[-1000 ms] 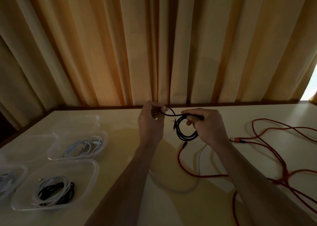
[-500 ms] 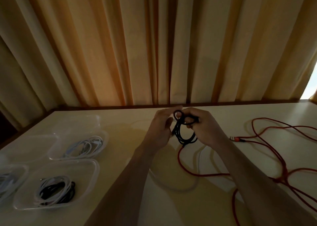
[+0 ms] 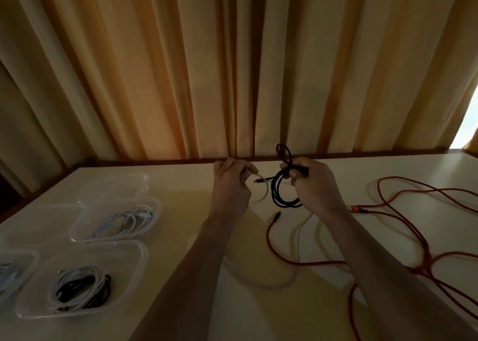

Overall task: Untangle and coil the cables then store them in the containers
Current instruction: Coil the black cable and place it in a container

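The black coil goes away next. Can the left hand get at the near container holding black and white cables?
Probably yes: the left hand hovers above bare table, nothing between it and the near container.

The black cable (image 3: 280, 190) is wound into a small coil and held above the surface, with one loop standing up. The red cable (image 3: 413, 211) lies loose and tangled on the right. Clear containers (image 3: 134, 252) on the left hold coiled white and black cables.
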Motion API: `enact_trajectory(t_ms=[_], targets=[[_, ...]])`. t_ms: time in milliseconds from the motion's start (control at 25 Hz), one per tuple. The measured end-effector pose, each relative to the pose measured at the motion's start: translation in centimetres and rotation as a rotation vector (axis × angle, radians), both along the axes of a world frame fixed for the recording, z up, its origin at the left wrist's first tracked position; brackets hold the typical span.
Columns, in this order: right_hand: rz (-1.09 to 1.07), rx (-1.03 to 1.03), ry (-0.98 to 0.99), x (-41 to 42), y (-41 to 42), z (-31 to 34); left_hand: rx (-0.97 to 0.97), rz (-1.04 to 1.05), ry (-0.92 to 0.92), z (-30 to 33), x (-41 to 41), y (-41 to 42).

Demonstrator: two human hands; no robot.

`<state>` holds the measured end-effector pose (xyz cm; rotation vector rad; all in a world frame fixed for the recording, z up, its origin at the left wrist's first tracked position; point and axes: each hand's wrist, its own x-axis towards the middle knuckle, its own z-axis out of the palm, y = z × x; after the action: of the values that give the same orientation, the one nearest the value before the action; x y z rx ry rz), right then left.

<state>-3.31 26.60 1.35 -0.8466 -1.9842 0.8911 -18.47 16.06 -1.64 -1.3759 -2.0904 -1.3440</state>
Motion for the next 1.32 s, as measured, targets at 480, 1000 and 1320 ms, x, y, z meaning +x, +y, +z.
enact_trajectory(t_ms=[480,1000,1320], targets=[[0.066,0.056,-0.066,-0.1,-0.5,-0.3,-0.049,0.106,-0.07,-0.3,0.0,-0.1],[0.224,0.437,0.131,0.7,-1.0,1.2,0.05,-0.413,-0.243,2.3,3.3,-0.7],[0.191,0.423,0.123,0.0,-0.9,0.3,0.03,-0.659,-0.931,2.5,3.0,-0.7]])
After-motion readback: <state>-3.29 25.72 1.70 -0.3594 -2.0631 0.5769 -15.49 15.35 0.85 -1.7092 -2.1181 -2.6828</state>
